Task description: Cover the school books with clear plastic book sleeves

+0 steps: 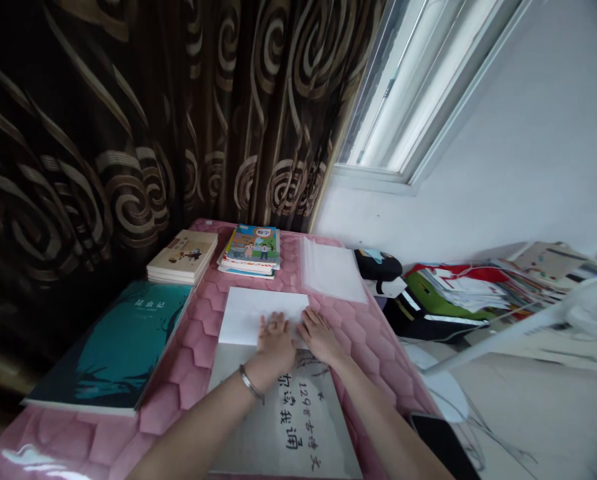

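Note:
A grey book [243, 433] with large dark handwritten-style characters lies flat near the front of the table. A white sheet [241, 313] covers or extends from its far end; I cannot tell whether it is a folded cover or a separate paper. My left hand [277, 341], with a silver bangle on the wrist, rests palm down where the white sheet meets the grey cover, its fingers spread. Beside it, my right hand [321, 337] lies with fingers stretched along the sheet's right edge. Neither hand grips anything visible.
A large teal book [133, 340] lies left, with a stack of beige books [183, 257] behind it. Colourful textbooks [252, 250] and clear plastic covers [335, 270] sit farther back on the pink quilted tabletop [173, 400]. A black pouch [377, 265] and lamp arm [503, 337] are right.

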`<action>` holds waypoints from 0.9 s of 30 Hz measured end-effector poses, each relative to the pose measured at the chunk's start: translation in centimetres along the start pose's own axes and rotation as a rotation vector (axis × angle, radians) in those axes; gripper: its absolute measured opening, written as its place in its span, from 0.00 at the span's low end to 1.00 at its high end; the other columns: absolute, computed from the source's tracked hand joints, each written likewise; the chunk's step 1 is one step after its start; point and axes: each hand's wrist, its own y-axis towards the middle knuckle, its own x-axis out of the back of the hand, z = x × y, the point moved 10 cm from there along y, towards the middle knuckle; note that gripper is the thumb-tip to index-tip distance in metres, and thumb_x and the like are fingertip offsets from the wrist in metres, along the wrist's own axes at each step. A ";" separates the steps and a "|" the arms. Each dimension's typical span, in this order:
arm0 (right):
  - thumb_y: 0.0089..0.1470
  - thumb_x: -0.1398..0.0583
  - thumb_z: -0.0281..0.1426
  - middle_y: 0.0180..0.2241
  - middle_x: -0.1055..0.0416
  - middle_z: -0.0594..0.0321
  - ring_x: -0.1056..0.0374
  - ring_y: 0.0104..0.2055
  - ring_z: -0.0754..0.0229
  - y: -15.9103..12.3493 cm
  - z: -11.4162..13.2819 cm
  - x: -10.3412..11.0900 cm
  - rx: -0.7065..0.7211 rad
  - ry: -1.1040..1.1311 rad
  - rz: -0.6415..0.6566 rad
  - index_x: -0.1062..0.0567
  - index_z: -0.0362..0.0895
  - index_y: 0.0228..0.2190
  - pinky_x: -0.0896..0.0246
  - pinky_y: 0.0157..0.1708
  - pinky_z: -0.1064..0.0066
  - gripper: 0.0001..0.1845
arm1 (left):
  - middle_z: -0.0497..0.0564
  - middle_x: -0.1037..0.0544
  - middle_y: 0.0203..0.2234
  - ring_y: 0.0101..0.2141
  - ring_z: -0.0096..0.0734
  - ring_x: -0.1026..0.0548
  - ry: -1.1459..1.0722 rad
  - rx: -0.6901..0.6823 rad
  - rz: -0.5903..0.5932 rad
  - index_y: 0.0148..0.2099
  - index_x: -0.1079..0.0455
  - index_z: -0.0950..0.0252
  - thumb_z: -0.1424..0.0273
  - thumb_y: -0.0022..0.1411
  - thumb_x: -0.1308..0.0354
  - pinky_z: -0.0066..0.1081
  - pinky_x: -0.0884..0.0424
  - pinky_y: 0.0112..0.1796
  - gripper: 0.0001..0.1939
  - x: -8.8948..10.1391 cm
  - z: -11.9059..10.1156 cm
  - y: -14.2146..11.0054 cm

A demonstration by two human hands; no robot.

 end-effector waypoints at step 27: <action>0.56 0.45 0.54 0.43 0.24 0.38 0.28 0.48 0.40 7.0 -6.8 4.4 -0.506 0.081 -0.026 0.22 0.38 0.42 0.35 0.42 0.58 0.33 | 0.58 0.52 0.69 0.68 0.48 0.56 -0.135 -0.077 0.027 0.70 0.48 0.68 0.59 0.69 0.63 0.53 0.61 0.65 0.32 -1.2 -2.7 2.2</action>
